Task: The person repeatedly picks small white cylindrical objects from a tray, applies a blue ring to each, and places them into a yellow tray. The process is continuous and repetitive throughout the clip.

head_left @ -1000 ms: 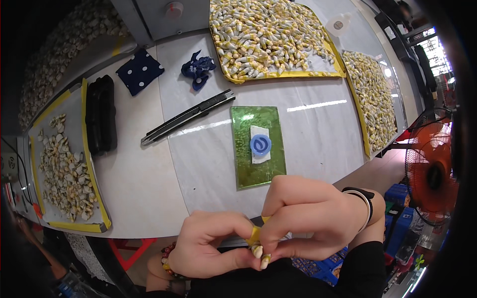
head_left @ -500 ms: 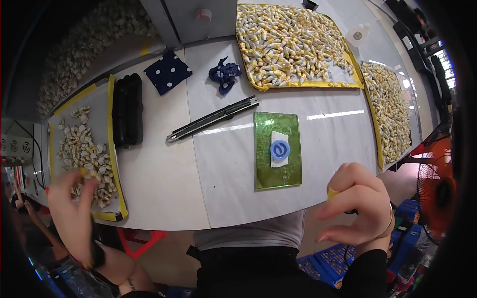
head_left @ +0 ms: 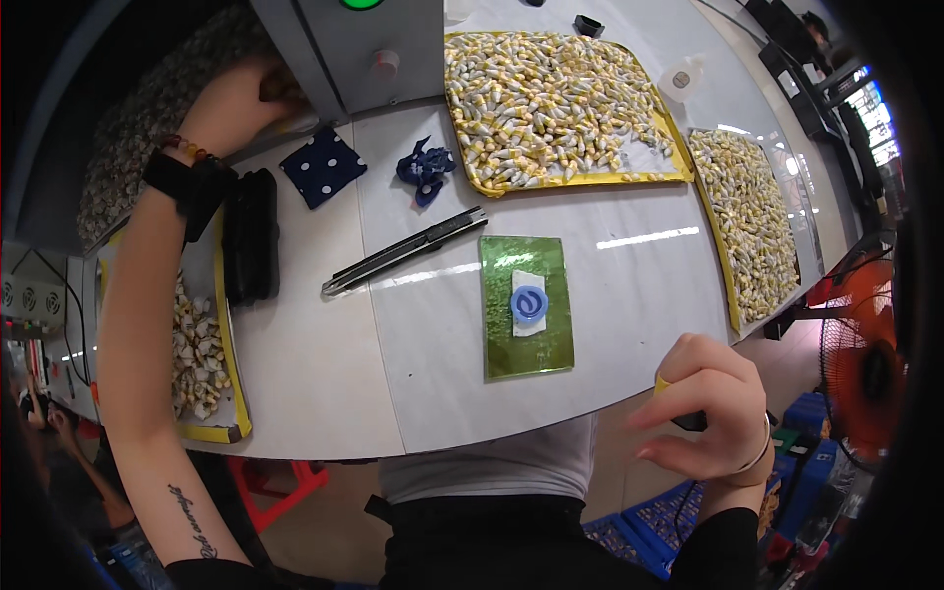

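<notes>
Left hand (head_left: 236, 103) reaches the worktop's far-left corner by the grey box (head_left: 334, 49), fingers hidden, can't tell. Right hand (head_left: 703, 408) pinches a small yellow piece (head_left: 663, 385); I'd keep that pinch snug.

Left hand (head_left: 236, 103) far forward on an outstretched arm, right hand (head_left: 703, 408) low, fingers loosely curled.
</notes>
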Action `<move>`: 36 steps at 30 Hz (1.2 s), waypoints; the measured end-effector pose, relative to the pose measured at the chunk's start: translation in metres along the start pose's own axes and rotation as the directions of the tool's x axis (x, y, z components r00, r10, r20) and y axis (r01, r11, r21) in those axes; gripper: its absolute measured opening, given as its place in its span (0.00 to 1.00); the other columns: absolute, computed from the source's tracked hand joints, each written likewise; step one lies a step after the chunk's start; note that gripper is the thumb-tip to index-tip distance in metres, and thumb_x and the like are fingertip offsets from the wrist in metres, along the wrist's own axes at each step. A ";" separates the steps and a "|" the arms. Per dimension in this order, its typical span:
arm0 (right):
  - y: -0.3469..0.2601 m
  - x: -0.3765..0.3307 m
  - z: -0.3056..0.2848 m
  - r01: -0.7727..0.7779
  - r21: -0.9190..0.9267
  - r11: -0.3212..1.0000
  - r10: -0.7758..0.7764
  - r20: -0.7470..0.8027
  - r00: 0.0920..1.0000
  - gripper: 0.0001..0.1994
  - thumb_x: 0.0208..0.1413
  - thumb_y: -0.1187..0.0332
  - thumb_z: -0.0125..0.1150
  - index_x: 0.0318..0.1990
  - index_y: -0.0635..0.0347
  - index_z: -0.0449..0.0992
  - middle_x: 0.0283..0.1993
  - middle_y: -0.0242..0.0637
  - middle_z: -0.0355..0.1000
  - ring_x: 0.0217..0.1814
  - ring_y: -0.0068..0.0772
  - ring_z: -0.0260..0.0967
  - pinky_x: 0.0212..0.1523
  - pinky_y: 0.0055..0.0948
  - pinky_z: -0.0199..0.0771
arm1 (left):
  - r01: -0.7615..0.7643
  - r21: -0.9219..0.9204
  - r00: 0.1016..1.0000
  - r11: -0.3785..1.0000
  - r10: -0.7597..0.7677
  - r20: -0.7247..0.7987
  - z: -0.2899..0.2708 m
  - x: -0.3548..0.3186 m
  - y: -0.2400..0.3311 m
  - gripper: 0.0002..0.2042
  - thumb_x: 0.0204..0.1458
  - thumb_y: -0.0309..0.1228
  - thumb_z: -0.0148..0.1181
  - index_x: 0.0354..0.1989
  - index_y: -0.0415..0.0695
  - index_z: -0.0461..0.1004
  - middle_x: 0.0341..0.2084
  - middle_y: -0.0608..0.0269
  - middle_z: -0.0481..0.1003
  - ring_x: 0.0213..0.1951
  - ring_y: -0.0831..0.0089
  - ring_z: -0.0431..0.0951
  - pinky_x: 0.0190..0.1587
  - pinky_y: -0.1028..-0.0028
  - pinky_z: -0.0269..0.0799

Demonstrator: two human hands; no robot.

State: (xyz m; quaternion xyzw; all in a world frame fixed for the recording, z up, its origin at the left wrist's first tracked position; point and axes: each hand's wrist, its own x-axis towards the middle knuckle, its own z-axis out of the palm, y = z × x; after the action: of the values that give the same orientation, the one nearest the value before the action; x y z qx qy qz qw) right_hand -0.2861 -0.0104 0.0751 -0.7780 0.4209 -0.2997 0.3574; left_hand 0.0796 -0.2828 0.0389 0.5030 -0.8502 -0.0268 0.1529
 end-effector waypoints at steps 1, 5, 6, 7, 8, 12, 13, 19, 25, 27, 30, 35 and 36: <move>-0.002 -0.004 -0.003 -0.023 -0.008 1.000 0.023 -0.026 0.999 0.14 0.38 0.75 0.74 0.37 0.58 0.80 0.29 0.34 0.68 0.28 0.30 0.67 0.28 0.25 0.67 | 0.004 0.019 1.000 1.000 -0.004 -0.004 -0.001 0.002 0.001 0.23 0.42 0.36 0.66 0.48 0.38 0.74 0.37 0.49 0.77 0.39 0.56 0.78 0.45 0.65 0.73; 0.005 0.005 -0.019 -0.010 -0.222 0.975 -0.015 -0.110 0.994 0.13 0.38 0.77 0.72 0.35 0.60 0.78 0.28 0.35 0.69 0.29 0.31 0.68 0.28 0.25 0.67 | -0.009 -0.002 0.998 1.000 0.009 -0.059 -0.022 -0.016 -0.016 0.23 0.43 0.35 0.67 0.47 0.37 0.73 0.34 0.51 0.77 0.36 0.63 0.79 0.41 0.70 0.74; 0.011 0.011 -0.023 -0.035 -0.317 0.948 -0.015 -0.156 0.988 0.13 0.38 0.78 0.71 0.35 0.60 0.78 0.28 0.35 0.69 0.29 0.32 0.68 0.29 0.26 0.67 | 0.035 -0.167 0.995 0.985 -0.049 -0.082 -0.025 -0.028 -0.009 0.22 0.46 0.33 0.66 0.49 0.36 0.72 0.33 0.56 0.76 0.33 0.71 0.77 0.38 0.74 0.73; 0.019 0.018 -0.028 -0.068 -0.408 0.911 -0.018 -0.202 0.979 0.13 0.39 0.78 0.70 0.35 0.60 0.77 0.28 0.36 0.69 0.30 0.32 0.68 0.30 0.26 0.67 | 0.108 -0.170 0.994 0.980 -0.111 -0.010 -0.038 -0.038 0.007 0.20 0.50 0.30 0.63 0.51 0.36 0.70 0.34 0.62 0.75 0.33 0.77 0.74 0.36 0.77 0.71; 0.029 0.028 -0.034 -0.093 -0.473 0.876 -0.008 -0.207 0.978 0.11 0.40 0.78 0.68 0.35 0.61 0.77 0.29 0.36 0.69 0.31 0.33 0.68 0.31 0.27 0.67 | 0.127 -0.279 0.992 0.952 -0.119 0.048 -0.050 -0.054 0.016 0.18 0.53 0.27 0.60 0.52 0.37 0.70 0.36 0.65 0.74 0.33 0.81 0.71 0.38 0.79 0.68; 0.077 0.056 -0.076 -0.115 -0.628 0.770 0.008 -0.170 0.985 0.08 0.47 0.77 0.62 0.37 0.63 0.76 0.32 0.37 0.72 0.34 0.34 0.69 0.34 0.29 0.68 | -0.076 -0.554 0.972 0.829 0.185 0.145 -0.083 -0.115 0.093 0.12 0.58 0.32 0.51 0.37 0.37 0.78 0.29 0.61 0.76 0.26 0.79 0.69 0.30 0.78 0.62; 0.083 0.076 -0.080 -0.036 -0.611 0.791 -0.056 -0.132 0.990 0.08 0.48 0.76 0.62 0.37 0.62 0.76 0.33 0.35 0.72 0.34 0.31 0.68 0.32 0.27 0.66 | -0.193 -0.556 0.933 0.809 0.326 0.152 -0.107 -0.136 0.108 0.12 0.56 0.36 0.57 0.35 0.39 0.79 0.27 0.62 0.77 0.25 0.77 0.71 0.28 0.77 0.64; 0.137 0.136 -0.064 0.120 -0.604 0.788 -0.073 0.102 0.992 0.06 0.51 0.76 0.61 0.37 0.65 0.76 0.36 0.42 0.73 0.37 0.39 0.72 0.38 0.32 0.72 | 0.166 -0.984 0.806 0.068 0.565 0.175 -0.051 -0.186 0.159 0.18 0.32 0.34 0.76 0.28 0.35 0.77 0.24 0.55 0.76 0.26 0.59 0.76 0.28 0.69 0.68; 0.125 0.111 -0.066 -0.004 -0.667 0.745 -0.036 -0.046 0.998 0.05 0.53 0.78 0.59 0.38 0.67 0.76 0.33 0.43 0.73 0.36 0.39 0.73 0.40 0.28 0.72 | 0.492 -0.772 0.851 -0.403 0.408 0.330 0.007 -0.208 0.181 0.23 0.24 0.37 0.81 0.24 0.34 0.75 0.20 0.60 0.73 0.22 0.74 0.73 0.23 0.78 0.63; 0.105 0.105 -0.059 0.030 -0.579 0.814 -0.099 -0.088 0.991 0.06 0.53 0.79 0.58 0.38 0.67 0.76 0.33 0.43 0.74 0.36 0.37 0.74 0.40 0.25 0.73 | 0.578 -0.579 0.814 -0.575 0.363 0.453 0.008 -0.214 0.192 0.20 0.31 0.34 0.79 0.25 0.34 0.75 0.21 0.59 0.74 0.21 0.73 0.73 0.23 0.76 0.64; 0.062 0.095 -0.030 0.103 -0.338 0.936 -0.132 -0.065 0.989 0.08 0.53 0.78 0.59 0.41 0.64 0.77 0.31 0.40 0.75 0.31 0.33 0.74 0.34 0.24 0.72 | 0.428 -0.657 0.904 -0.621 0.276 0.327 0.032 -0.229 0.192 0.23 0.39 0.31 0.76 0.43 0.35 0.74 0.34 0.62 0.78 0.35 0.80 0.77 0.40 0.79 0.72; 0.031 0.073 0.012 0.172 -0.421 0.891 -0.134 0.118 0.984 0.10 0.49 0.73 0.65 0.38 0.59 0.74 0.24 0.36 0.73 0.25 0.35 0.72 0.26 0.30 0.71 | 0.307 -0.684 0.930 -0.662 0.056 0.363 0.038 -0.221 0.208 0.20 0.43 0.26 0.73 0.44 0.34 0.73 0.32 0.61 0.77 0.35 0.78 0.78 0.42 0.77 0.73; 0.028 0.071 0.013 0.199 -0.441 0.875 -0.149 0.146 0.978 0.10 0.46 0.73 0.64 0.37 0.59 0.72 0.24 0.37 0.72 0.26 0.37 0.73 0.25 0.33 0.71 | 0.295 -0.701 0.932 -0.650 0.035 0.360 0.037 -0.220 0.209 0.20 0.43 0.26 0.72 0.44 0.34 0.72 0.31 0.60 0.77 0.34 0.78 0.78 0.42 0.77 0.74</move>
State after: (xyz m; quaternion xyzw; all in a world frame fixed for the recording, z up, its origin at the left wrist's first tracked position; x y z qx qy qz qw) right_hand -0.2553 -0.0792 0.0566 -0.8894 0.3876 -0.1821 0.1598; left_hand -0.0101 0.0061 -0.0058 0.2017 -0.2571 -0.8418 0.4296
